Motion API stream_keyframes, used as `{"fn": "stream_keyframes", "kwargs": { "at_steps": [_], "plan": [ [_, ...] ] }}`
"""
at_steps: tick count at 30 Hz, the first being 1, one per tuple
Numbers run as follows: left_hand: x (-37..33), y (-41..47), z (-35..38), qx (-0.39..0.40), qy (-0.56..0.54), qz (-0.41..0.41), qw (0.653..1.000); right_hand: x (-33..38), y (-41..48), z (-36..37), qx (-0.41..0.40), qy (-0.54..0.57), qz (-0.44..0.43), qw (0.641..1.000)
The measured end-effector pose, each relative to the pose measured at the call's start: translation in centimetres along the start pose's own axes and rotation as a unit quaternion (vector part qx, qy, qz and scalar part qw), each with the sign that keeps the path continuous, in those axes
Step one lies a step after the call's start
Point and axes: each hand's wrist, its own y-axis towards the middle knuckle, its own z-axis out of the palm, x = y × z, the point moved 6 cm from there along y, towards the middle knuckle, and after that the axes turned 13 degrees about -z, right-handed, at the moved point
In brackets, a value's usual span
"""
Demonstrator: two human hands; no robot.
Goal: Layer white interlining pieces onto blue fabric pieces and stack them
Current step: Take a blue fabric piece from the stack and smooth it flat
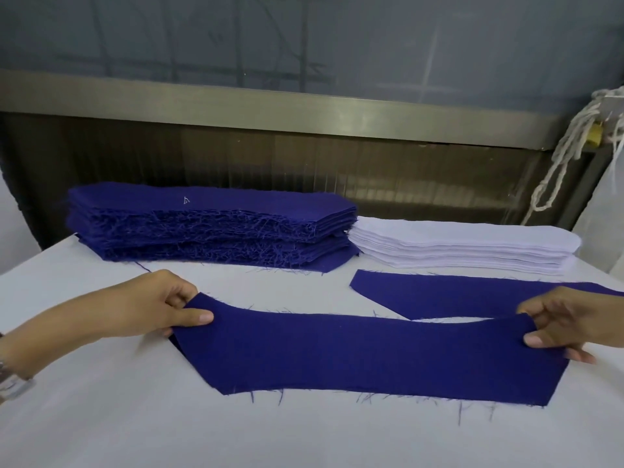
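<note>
A long curved blue fabric piece [364,356] is stretched across the near part of the white table. My left hand [152,305] pinches its left end and my right hand [570,322] pinches its right end, thumbs on top. The far edge is lifted slightly; the near edge lies on the table. A second single blue piece [456,295] lies flat just behind it, to the right. At the back left stands a tall stack of blue pieces [209,224] with frayed edges. Beside it at the back right sits a stack of white interlining pieces [462,248].
The white table surface [135,427] stretches toward me with loose blue threads near the held piece. A metal rail and dark panel [304,106] run behind the stacks. White cords [567,153] hang at the far right.
</note>
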Motion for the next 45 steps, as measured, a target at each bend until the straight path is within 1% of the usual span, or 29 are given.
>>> {"fn": "stream_keyframes", "kwargs": {
  "at_steps": [7,10,13,19,24,28,40,45],
  "plan": [
    [0.4,0.3,0.0,-0.010,0.014,-0.020,1.000,-0.1,-1.2,-1.1,-0.058,-0.071,0.024,0.995],
    [0.6,0.8,0.0,-0.029,0.022,-0.020,0.999,0.5,-1.6,-1.0,-0.081,-0.088,0.030,0.992],
    [1.1,1.3,-0.3,-0.048,0.029,-0.024,0.998,1.6,-1.8,-0.3,-0.074,-0.082,0.023,0.994],
    [1.6,1.5,-0.4,-0.049,0.036,-0.030,0.998,4.4,-2.2,1.5,-0.062,-0.070,0.021,0.995],
    [1.4,1.3,-0.4,-0.054,0.044,-0.032,0.997,5.7,-2.5,2.2,-0.057,-0.087,0.022,0.994],
    [1.3,1.2,-0.3,-0.065,0.055,-0.034,0.996,6.4,-2.6,2.7,-0.048,-0.077,0.025,0.996],
    [1.5,1.4,-0.3,-0.083,0.085,-0.025,0.993,6.8,-3.0,3.0,-0.046,-0.070,0.068,0.994],
    [1.6,1.7,-0.3,-0.088,0.099,-0.017,0.991,6.4,-3.1,2.8,-0.049,-0.074,0.067,0.994]
  ]
}}
